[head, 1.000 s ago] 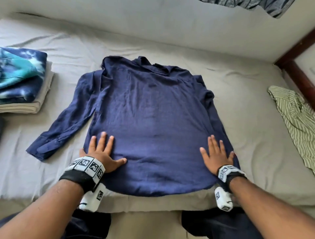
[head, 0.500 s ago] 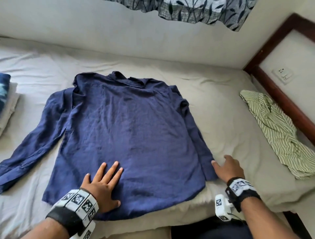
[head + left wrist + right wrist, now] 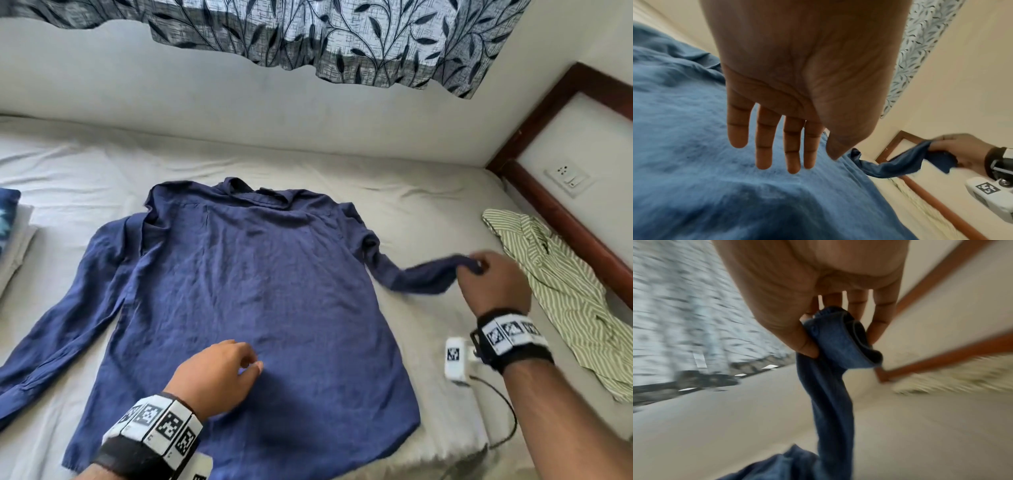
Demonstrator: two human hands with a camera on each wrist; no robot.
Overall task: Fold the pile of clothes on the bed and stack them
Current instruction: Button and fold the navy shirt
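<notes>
A navy long-sleeved shirt [image 3: 246, 291] lies spread flat, back up, on the bed [image 3: 428, 212]. My right hand [image 3: 489, 277] pinches the cuff of its right sleeve [image 3: 424, 277] and holds it lifted out to the right; the right wrist view shows the cuff [image 3: 838, 339] between thumb and fingers. My left hand [image 3: 219, 373] hovers over the shirt's lower middle, its fingers [image 3: 764, 142] straight and holding nothing. The left sleeve [image 3: 58, 322] lies stretched out on the sheet.
A green striped shirt [image 3: 561, 294] lies crumpled at the bed's right edge, beside the wooden frame [image 3: 561, 219]. A folded stack [image 3: 10, 233] sits at the far left. The wall and a patterned curtain [image 3: 342, 37] lie beyond the bed.
My right hand took hold of the right sleeve's cuff and pulled it up and out to the right. My left hand lifted off the shirt. The view shifted right.
</notes>
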